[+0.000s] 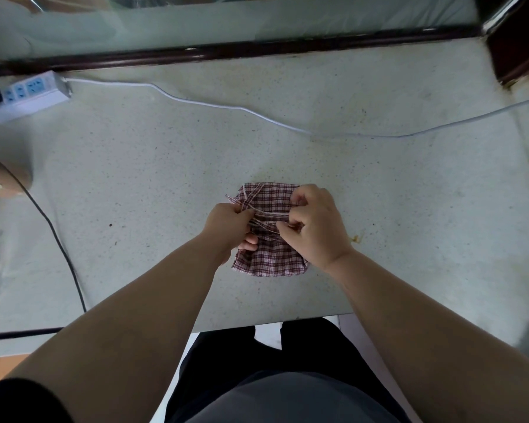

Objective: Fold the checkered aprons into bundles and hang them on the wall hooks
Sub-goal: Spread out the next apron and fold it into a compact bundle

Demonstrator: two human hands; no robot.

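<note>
Nearest the lens, the person's dark clothes (pixel 220 370) fill the bottom middle of the frame, and two bare forearms (pixel 153 300) reach up from there toward the centre. The checkered apron (pixel 269 261) lies just right of centre on the pale speckled table (pixel 165 166), folded down to a small thick pad, with its thin ties (pixel 266 213) crossing over the top. The left hand (pixel 229 222) pinches the ties at the pad's left edge, fingers curled. The right hand (pixel 316 227) pinches them toward the pad's right side, also curled tight. The cloth looks light, soft and limp, so the bundle will probably spring open unless the ties are drawn snug; the surest hold is likely on the ties or squarely across the pad. The table's near edge runs not far below the apron, leaving little margin that way. A white cable (pixel 226 106) snakes across the upper half from a power strip (pixel 31 94) at upper left, and a black cable (pixel 61 245) curves down the left side. Open room lies around the pad and to its right.
</note>
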